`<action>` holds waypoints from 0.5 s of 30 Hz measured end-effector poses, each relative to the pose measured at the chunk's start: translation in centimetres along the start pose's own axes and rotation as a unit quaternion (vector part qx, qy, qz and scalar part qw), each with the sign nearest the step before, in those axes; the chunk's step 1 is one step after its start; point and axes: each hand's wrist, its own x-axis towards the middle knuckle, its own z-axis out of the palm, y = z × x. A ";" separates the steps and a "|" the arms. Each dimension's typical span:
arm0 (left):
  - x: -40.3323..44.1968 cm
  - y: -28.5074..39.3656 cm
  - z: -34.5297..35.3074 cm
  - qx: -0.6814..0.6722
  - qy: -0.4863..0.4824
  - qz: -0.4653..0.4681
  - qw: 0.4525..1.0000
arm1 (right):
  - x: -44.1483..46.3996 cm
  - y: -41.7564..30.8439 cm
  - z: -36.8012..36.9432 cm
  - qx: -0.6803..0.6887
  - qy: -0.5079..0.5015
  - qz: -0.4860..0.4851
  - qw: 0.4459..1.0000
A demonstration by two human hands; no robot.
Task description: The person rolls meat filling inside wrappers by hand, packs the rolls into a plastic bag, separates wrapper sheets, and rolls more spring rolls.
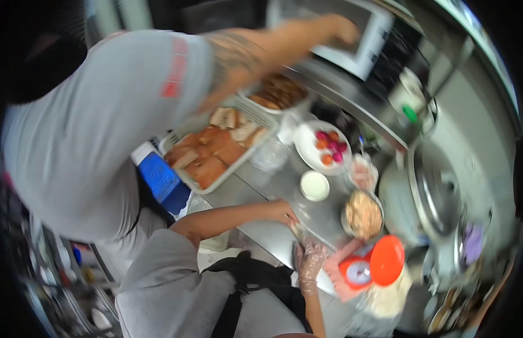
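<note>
My left hand (283,212), bare, reaches in over the steel counter (247,194) with its fingers closed on a small pale thing that I cannot make out. Just below it, my right hand (311,258) wears a clear plastic glove and is held close to the same pale thing. Blur hides how its fingers are bent. To the right of my gloved hand are a red kitchen scale (358,273) with a round dial and a red round dish (387,260). A bowl of pale orange food (363,215) and a white round container (314,186) stand beyond my hands.
On the left, a co-worker in a grey shirt (115,112) stretches an arm (273,48) towards a white-framed appliance (363,50). A tray of orange slabs (236,165), a plate with red and purple pieces (309,147), a blue box (160,177) and a large pot (399,194) stand around.
</note>
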 end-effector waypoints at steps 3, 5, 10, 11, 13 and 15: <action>0.6 0.7 -0.2 -0.043 -0.044 -0.047 0.997 | 0.5 -0.8 2.0 -0.018 0.017 -0.028 0.999; 0.9 0.6 -0.7 -0.057 -0.060 -0.058 0.995 | 0.3 -0.3 3.4 -0.028 0.003 -0.017 0.999; -0.7 2.5 0.7 0.039 0.037 -0.006 0.999 | 0.0 0.7 4.7 0.114 0.018 0.027 0.993; -1.3 2.9 0.9 0.062 0.067 0.011 0.996 | 0.1 1.2 4.9 0.120 0.010 0.030 0.992; -2.4 3.2 2.0 0.107 0.123 0.043 0.986 | 0.5 1.6 4.5 0.071 -0.018 0.019 0.997; -2.9 3.0 2.9 0.084 0.148 0.042 0.985 | 1.1 1.6 3.8 0.019 -0.055 0.025 0.998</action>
